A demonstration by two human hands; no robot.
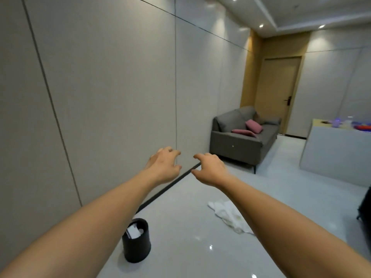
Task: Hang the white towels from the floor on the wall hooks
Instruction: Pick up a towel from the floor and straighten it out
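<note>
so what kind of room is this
Probably a lounge or waiting room in an office or hotel, not a bathroom: a grey sofa with pink cushions, a wooden door, a tiled floor and panelled walls.

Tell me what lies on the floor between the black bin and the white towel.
Nothing: the head view shows only bare glossy floor between the bin and the towel. The right forearm crosses the towel's far edge, not that stretch.

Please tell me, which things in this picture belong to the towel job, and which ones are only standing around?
Job: white towel on the floor; left hand and right hand, both holding nothing.

Not job: black bin, grey sofa, pink cushions, door, counter.
</note>
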